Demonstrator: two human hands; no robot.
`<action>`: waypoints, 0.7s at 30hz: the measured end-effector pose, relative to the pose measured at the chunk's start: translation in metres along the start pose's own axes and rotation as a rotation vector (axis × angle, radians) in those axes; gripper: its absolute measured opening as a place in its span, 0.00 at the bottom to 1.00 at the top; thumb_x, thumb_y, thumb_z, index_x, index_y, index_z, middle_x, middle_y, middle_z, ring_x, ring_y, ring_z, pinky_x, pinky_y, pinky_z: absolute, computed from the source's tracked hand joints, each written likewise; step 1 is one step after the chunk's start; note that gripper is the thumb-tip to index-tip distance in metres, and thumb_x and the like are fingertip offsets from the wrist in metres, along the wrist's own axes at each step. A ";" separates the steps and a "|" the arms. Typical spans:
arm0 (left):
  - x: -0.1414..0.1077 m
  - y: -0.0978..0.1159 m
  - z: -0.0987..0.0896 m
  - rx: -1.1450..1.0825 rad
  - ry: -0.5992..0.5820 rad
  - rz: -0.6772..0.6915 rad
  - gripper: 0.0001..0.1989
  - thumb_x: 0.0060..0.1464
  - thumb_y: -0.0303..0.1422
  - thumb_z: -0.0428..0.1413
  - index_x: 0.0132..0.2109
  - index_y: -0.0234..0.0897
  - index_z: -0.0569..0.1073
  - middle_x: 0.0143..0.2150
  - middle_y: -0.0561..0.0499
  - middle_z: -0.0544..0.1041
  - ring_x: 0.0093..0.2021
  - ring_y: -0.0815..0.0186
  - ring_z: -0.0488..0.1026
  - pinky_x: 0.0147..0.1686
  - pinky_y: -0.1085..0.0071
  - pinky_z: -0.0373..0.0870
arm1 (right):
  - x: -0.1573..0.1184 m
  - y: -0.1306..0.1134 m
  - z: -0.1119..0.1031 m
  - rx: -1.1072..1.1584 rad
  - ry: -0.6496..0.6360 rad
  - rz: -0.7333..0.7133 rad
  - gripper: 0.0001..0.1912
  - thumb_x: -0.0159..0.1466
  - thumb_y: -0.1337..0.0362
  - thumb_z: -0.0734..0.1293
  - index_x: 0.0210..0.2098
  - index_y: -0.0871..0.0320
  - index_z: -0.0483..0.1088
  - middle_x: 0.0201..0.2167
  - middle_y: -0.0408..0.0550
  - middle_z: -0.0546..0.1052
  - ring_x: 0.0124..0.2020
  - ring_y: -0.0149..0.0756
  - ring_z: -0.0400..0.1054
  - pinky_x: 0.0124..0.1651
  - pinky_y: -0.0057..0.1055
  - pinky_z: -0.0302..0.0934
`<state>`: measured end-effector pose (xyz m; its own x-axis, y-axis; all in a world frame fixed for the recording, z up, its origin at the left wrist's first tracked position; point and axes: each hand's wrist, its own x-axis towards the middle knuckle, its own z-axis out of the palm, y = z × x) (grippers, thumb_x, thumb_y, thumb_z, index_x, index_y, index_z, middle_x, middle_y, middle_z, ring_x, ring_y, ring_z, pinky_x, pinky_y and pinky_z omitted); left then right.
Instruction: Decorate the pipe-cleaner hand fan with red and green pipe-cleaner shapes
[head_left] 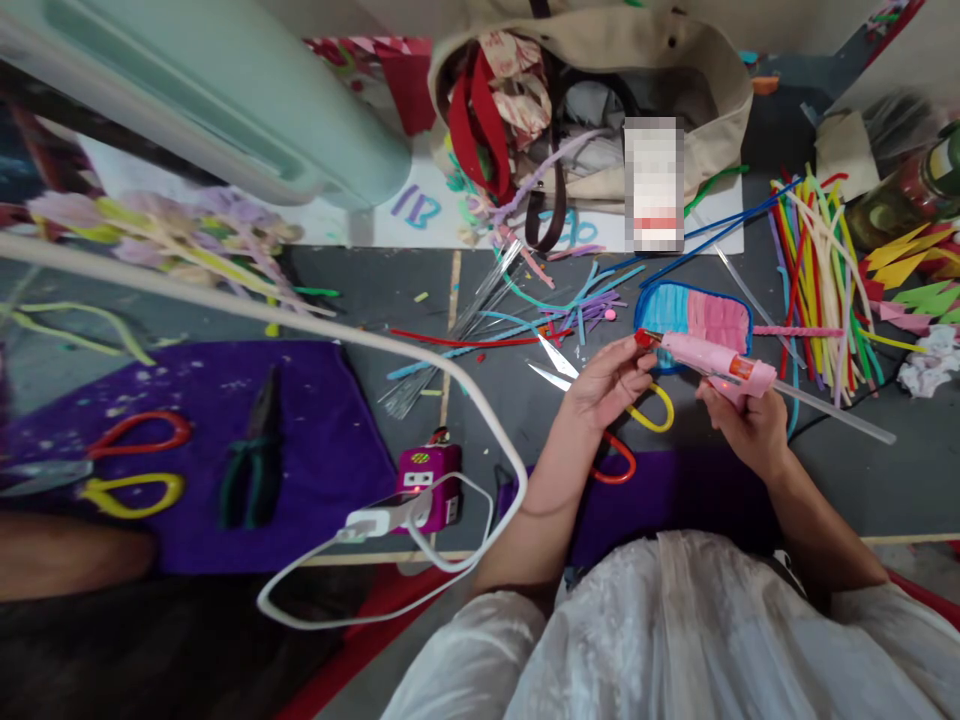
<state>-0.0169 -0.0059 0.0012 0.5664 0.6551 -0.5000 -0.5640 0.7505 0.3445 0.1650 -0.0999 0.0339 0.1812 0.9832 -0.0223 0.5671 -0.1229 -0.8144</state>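
Note:
My right hand [750, 425] is wrapped round the handle of a pink glue gun [709, 362], with a clear glue stick [844, 412] jutting out of its back end. The gun's nozzle points left at a small red piece [645, 340], which my left hand [611, 380] pinches in its fingertips. Just behind the gun lies a flat blue and pink pipe-cleaner panel [694, 315] with a blue rim and a pink stem. Scissors [651, 408] with one yellow and one red handle lie partly under my left hand and wrist.
Pipe cleaners [817, 285] are bundled at right. A canvas bag [712, 150] stands behind. At left, pliers [255, 450] and other scissors [139, 440] lie on purple cloth [330, 400]. A white cable [480, 400] loops past a purple socket box [450, 490]. Another person's limb [75, 555] shows lower left.

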 end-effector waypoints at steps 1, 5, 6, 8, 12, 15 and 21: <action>0.000 0.000 0.000 -0.005 -0.001 -0.001 0.08 0.47 0.29 0.67 0.31 0.32 0.75 0.29 0.52 0.69 0.28 0.76 0.63 0.19 0.82 0.56 | 0.000 0.000 0.000 -0.003 0.002 -0.001 0.16 0.64 0.50 0.65 0.32 0.56 0.73 0.16 0.41 0.70 0.18 0.33 0.65 0.27 0.31 0.63; -0.001 0.001 0.002 0.000 0.003 0.001 0.09 0.46 0.29 0.67 0.32 0.32 0.75 0.29 0.53 0.68 0.27 0.76 0.63 0.19 0.83 0.57 | 0.000 0.000 0.000 -0.007 0.003 -0.025 0.16 0.64 0.50 0.65 0.31 0.55 0.73 0.17 0.43 0.70 0.20 0.35 0.67 0.27 0.33 0.64; -0.001 0.001 0.002 0.011 0.008 0.005 0.08 0.46 0.29 0.67 0.32 0.32 0.75 0.29 0.53 0.68 0.27 0.76 0.64 0.19 0.83 0.57 | 0.001 0.000 0.000 -0.012 0.002 -0.031 0.15 0.64 0.50 0.65 0.31 0.55 0.73 0.16 0.43 0.70 0.20 0.35 0.67 0.28 0.33 0.64; -0.001 0.001 0.003 0.030 0.021 0.011 0.07 0.47 0.29 0.66 0.31 0.33 0.75 0.29 0.52 0.68 0.27 0.76 0.64 0.19 0.83 0.57 | 0.001 0.000 0.000 -0.021 0.002 -0.034 0.15 0.64 0.51 0.65 0.30 0.54 0.73 0.16 0.43 0.70 0.19 0.35 0.66 0.27 0.33 0.64; 0.000 0.000 0.001 0.017 0.028 0.008 0.08 0.47 0.29 0.67 0.30 0.33 0.75 0.29 0.52 0.70 0.28 0.76 0.64 0.19 0.83 0.58 | 0.001 -0.001 0.000 -0.020 -0.003 -0.030 0.14 0.64 0.51 0.65 0.33 0.55 0.73 0.17 0.43 0.71 0.22 0.36 0.69 0.30 0.33 0.66; 0.001 0.000 -0.001 -0.003 0.013 0.006 0.09 0.44 0.29 0.68 0.31 0.33 0.75 0.29 0.52 0.71 0.28 0.76 0.65 0.19 0.83 0.58 | 0.000 -0.001 -0.001 -0.008 -0.015 -0.028 0.14 0.64 0.52 0.65 0.34 0.55 0.74 0.18 0.45 0.72 0.25 0.39 0.71 0.33 0.35 0.67; 0.000 0.000 0.000 0.038 0.017 0.014 0.08 0.47 0.29 0.67 0.32 0.33 0.75 0.29 0.52 0.70 0.27 0.76 0.65 0.19 0.83 0.58 | 0.001 -0.001 -0.001 -0.010 -0.016 -0.018 0.15 0.64 0.50 0.65 0.35 0.55 0.74 0.18 0.46 0.72 0.27 0.41 0.72 0.32 0.35 0.68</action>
<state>-0.0168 -0.0057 0.0009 0.5478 0.6646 -0.5082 -0.5488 0.7439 0.3813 0.1656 -0.0991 0.0352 0.1576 0.9874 -0.0168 0.5783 -0.1061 -0.8089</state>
